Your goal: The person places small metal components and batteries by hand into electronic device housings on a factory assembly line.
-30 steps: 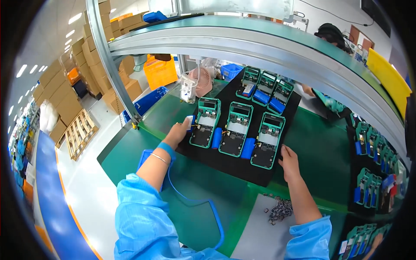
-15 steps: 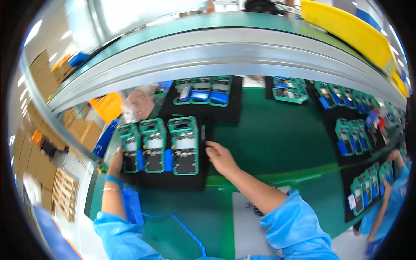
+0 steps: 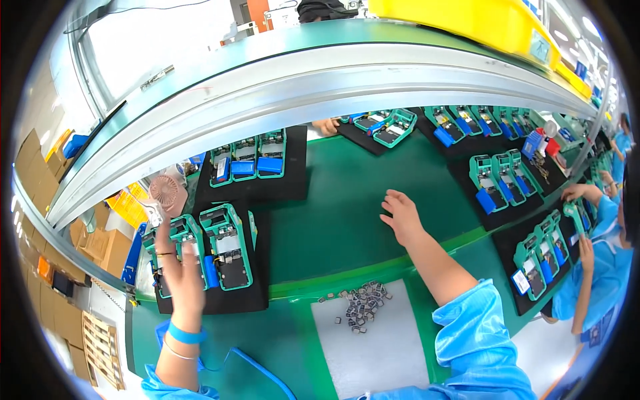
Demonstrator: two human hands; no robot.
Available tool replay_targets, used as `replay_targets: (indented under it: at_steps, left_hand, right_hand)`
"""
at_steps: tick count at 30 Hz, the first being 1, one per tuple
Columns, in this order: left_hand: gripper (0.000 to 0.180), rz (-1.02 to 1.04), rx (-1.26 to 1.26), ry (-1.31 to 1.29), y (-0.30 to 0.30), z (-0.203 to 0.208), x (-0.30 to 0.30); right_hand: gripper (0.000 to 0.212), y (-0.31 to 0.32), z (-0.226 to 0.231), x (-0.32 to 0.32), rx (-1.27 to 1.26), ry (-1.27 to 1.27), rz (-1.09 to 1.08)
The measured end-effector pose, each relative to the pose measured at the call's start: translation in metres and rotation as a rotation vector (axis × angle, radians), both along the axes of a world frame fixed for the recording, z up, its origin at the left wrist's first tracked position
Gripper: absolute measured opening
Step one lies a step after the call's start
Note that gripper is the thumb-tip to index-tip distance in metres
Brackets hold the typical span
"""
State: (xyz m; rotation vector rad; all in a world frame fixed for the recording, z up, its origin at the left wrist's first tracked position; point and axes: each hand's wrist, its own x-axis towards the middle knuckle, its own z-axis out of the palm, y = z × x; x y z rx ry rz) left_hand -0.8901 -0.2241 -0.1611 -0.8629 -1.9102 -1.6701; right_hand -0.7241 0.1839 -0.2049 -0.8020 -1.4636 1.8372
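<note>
My left hand [image 3: 181,280] is raised over the near-left black foam pad [image 3: 259,280], blurred, its fingers apart and nothing visible in it. It hides part of the teal device housings there; one housing [image 3: 230,248] with a white panel and a blue block beside it shows plainly. A blue wrist strap [image 3: 185,335] circles that wrist. Above the green mat [image 3: 327,227], my right hand [image 3: 404,220] hovers with loosely stretched fingers and holds nothing. Nearer me, a pile of small metallic parts [image 3: 365,305] rests on a whitish sheet [image 3: 380,363].
A metal shelf beam [image 3: 320,90] spans the table's far side, with a yellow bin [image 3: 467,23] above it. More foam pads carry housings [image 3: 243,160] at back left and along the right. A co-worker's hand [image 3: 579,193] works at right. A blue coiled cord [image 3: 263,375] lies near me.
My right hand has left the foam pad's right edge and moved right. My left hand has come off its left side and lifted over the housings. The view has shifted rightward.
</note>
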Motion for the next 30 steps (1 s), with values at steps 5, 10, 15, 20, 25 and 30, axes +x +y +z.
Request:
replay_targets:
  at_steps: [5, 10, 15, 20, 25, 30]
  left_hand:
    - [0.062, -0.285, -0.213, 0.051, 0.080, 0.031, 0.064]
    - [0.060, -0.446, -0.277, 0.035, 0.158, 0.002, 0.075]
    - [0.069, -0.371, -0.717, 0.086, 0.208, -0.065, 0.085]
    - [0.069, -0.213, -0.966, 0.139, 0.234, -0.082, 0.098]
    - [0.068, -0.215, -0.974, 0.133, 0.234, -0.077, 0.100]
    - [0.066, -0.192, -0.960, 0.149, 0.231, -0.080, 0.100]
  right_hand:
    - [0.045, 0.032, 0.000, 0.040, 0.043, -0.027, -0.103]
    - [0.046, 0.063, -0.012, 0.071, 0.076, 0.026, -0.066]
    - [0.030, 0.050, -0.009, 0.066, 0.263, 0.092, -0.166]
    - [0.022, 0.051, -0.016, 0.068, 0.331, 0.104, -0.205]
    - [0.023, 0.051, -0.016, 0.069, 0.264, 0.178, -0.224]
    - [0.023, 0.050, -0.017, 0.069, 0.257, 0.228, -0.255]
